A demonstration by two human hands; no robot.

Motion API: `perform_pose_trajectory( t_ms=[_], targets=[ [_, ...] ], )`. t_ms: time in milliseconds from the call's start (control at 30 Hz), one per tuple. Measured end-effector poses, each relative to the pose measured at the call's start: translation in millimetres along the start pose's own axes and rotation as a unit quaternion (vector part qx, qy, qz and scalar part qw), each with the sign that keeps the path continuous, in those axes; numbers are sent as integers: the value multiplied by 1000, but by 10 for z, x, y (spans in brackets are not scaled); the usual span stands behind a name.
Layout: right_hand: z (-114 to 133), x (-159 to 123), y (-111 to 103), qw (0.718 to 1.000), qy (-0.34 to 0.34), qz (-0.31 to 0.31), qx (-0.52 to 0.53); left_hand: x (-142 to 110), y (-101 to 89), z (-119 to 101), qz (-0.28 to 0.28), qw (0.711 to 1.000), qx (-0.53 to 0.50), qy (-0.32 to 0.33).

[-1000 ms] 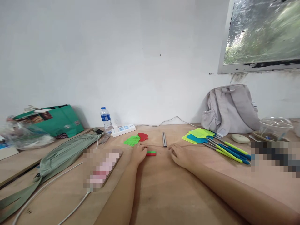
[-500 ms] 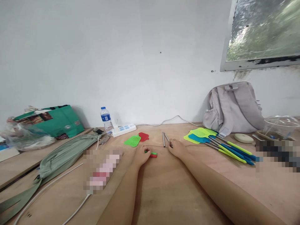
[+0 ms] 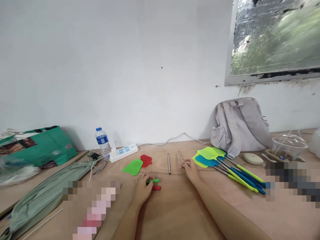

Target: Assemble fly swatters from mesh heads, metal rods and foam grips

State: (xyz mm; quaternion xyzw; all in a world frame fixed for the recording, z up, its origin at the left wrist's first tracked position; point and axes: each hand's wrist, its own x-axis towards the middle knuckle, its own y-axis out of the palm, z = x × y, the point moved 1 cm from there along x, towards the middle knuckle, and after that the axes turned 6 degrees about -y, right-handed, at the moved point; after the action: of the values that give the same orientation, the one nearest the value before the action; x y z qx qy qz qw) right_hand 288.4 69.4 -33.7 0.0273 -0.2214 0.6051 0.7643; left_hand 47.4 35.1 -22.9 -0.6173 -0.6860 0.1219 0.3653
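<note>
My left hand (image 3: 141, 188) rests on the wooden table (image 3: 180, 213), its fingers closed on a short green handle piece (image 3: 153, 181). A red handle piece (image 3: 156, 188) lies just beside it. My right hand (image 3: 191, 168) pinches the near end of a thin metal rod (image 3: 180, 158) that points away from me. A second metal rod (image 3: 169, 163) lies loose to its left. Behind my left hand lie a green swatter head (image 3: 133, 166) and a red swatter head (image 3: 145, 160).
Several finished fly swatters (image 3: 232, 166) in yellow-green and blue lie to the right. A grey backpack (image 3: 240, 125) leans on the wall. A power strip (image 3: 123, 152), a water bottle (image 3: 102, 142), a green bag (image 3: 37, 145) and a plastic container (image 3: 288, 146) stand around.
My right hand has taken hold of one of the two metal rods and swung it apart from the other. My left hand has closed on the green handle piece. The view tilted up.
</note>
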Motion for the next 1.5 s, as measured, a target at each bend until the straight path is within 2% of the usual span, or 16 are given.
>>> perform_pose_trajectory(
  t_ms=[133,233,333,467,533,700,833,1000,1200,1400,1500],
  targets=[
    [31,24,5,993,21,1,118,-30,-22,-36,-24,997,-68,7],
    [76,-17,90,968,40,0,249,-77,-20,-122,-27,996,-79,24],
    [140,-101,177,940,65,-9,334,-118,9,-200,13,996,-66,57],
    [237,-202,201,902,86,50,420,-135,41,-237,60,995,-41,71],
    [269,-224,186,887,88,77,447,-133,46,-239,66,995,-38,67],
    [298,-248,206,880,114,119,445,-135,36,-246,69,994,-55,62],
    [334,-287,269,868,117,131,464,-154,13,-258,68,994,-24,77],
    [359,-372,349,877,100,177,436,-204,2,-301,80,986,15,143],
    [360,-551,449,947,104,44,301,-325,59,-435,25,969,68,235],
    [574,-780,527,967,64,32,243,-420,92,-532,-27,954,43,295],
    [622,-875,523,970,39,55,234,-481,102,-550,-9,954,8,301]
  ],
)
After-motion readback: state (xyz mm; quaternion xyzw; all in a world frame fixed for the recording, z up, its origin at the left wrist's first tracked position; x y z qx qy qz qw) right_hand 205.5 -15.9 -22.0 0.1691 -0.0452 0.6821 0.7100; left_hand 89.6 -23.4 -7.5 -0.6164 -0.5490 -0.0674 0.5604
